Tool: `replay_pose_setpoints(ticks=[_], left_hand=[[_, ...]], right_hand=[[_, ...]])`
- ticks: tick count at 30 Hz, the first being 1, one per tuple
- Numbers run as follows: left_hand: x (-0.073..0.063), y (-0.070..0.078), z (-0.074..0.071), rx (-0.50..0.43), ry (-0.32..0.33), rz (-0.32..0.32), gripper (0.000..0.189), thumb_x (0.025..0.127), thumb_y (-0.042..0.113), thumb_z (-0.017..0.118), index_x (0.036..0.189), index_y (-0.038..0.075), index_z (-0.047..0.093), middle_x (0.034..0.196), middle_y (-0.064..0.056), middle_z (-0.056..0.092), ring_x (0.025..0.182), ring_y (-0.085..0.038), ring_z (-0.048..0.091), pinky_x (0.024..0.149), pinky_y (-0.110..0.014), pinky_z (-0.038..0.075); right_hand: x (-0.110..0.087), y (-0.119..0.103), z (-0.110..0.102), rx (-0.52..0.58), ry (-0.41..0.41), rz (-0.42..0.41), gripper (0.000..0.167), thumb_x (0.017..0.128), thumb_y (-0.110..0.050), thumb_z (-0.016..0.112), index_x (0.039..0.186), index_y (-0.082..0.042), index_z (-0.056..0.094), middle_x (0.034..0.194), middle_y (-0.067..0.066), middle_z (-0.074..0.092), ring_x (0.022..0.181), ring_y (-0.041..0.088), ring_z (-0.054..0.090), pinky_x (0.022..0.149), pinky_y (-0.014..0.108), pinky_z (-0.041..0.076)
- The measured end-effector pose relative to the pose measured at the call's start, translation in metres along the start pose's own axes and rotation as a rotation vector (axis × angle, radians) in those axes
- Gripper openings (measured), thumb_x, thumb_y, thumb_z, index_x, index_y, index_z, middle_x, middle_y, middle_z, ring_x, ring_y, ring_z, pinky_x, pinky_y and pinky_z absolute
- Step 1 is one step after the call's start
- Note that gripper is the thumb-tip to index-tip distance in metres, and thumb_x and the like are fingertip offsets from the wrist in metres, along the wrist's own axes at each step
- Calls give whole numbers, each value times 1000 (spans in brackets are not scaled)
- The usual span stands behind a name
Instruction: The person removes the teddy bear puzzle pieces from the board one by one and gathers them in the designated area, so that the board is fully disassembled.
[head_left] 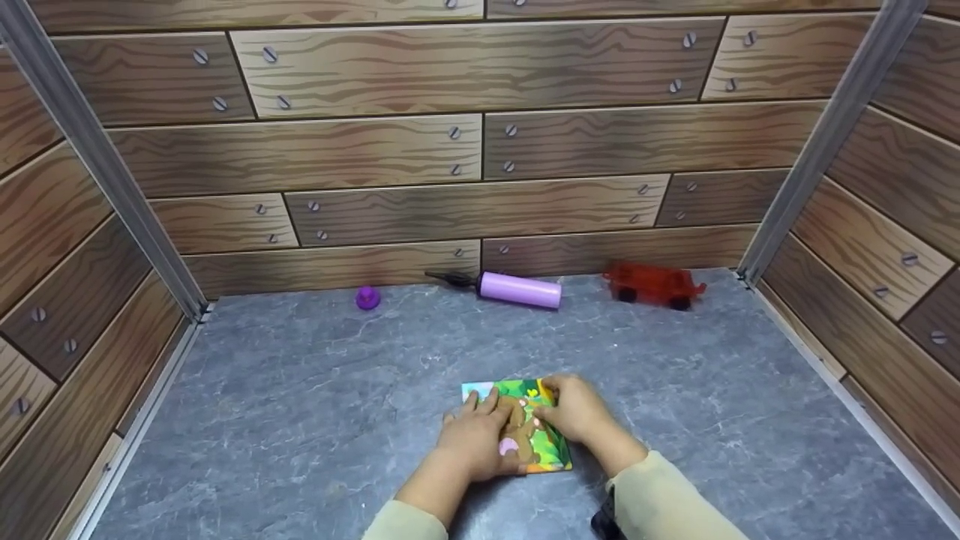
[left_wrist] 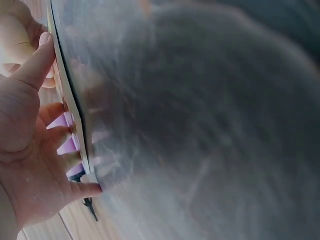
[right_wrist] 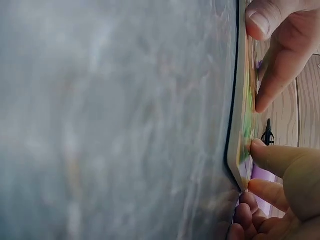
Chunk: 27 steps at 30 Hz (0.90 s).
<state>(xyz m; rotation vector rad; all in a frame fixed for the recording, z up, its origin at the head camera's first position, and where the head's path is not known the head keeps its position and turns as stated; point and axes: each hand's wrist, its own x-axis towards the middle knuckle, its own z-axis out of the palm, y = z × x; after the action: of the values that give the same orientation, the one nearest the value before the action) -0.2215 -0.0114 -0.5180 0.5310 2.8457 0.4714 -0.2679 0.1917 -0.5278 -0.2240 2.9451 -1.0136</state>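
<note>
A square puzzle board (head_left: 551, 446) with a brown animal on a green background lies flat on the grey surface. My left hand (head_left: 472, 442) rests over its left half with the fingers spread, covering much of the picture. At the upper right corner my right hand (head_left: 576, 409) has its thumb on the face and its curled index finger at the edge. The right wrist view shows the board's thin side (right_wrist: 237, 125), that thumb (right_wrist: 272, 157) on the face, and the other fingers bent beyond the corner. In the left wrist view, the left hand (left_wrist: 30, 135) reaches along the board.
Along the back wall lie a small round purple thing (head_left: 367, 298), a lilac balloon pump (head_left: 520, 290) with a black nozzle, and a red toy wagon (head_left: 654, 285) with black wheels. Wood-patterned walls (head_left: 480, 150) enclose the grey surface (head_left: 300, 390) on three sides.
</note>
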Motion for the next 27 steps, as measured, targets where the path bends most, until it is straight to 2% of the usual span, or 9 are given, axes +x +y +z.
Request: replay_pose_setpoints(ticks=[6,10,17,27], left_hand=[[1,1,2,-20,-14,-6,92,86,59,81,162,20,46,171,-9,35,157,-41,26,114,-77,32],[1,2,1,-14,-17,-10,95,84,59,83,162,20,46,171,-9,34,157,-43,25,113,-78,31],[2,4,-2,-6,-42,-23,94,85,59,82,163,23,45,172,-8,32,158,-41,24,114,-77,30],[2,3,-2,-38,-48,-34,91,85,56,83,162,23,46,172,-8,33,158,-42,23,114,-79,27]], right_hand=[[-1,0,2,6,7,4,47,87,-10,87,124,11,69,121,25,71,118,41,66,105,55,52],[0,-3,1,20,7,22,45,84,-9,89,120,10,70,116,22,72,114,39,67,104,54,52],[7,-6,-1,65,-30,135,44,82,-6,90,118,9,69,114,20,71,111,34,67,103,52,53],[14,-14,-3,87,-47,213,45,76,-1,91,114,8,69,112,18,70,109,33,65,102,48,54]])
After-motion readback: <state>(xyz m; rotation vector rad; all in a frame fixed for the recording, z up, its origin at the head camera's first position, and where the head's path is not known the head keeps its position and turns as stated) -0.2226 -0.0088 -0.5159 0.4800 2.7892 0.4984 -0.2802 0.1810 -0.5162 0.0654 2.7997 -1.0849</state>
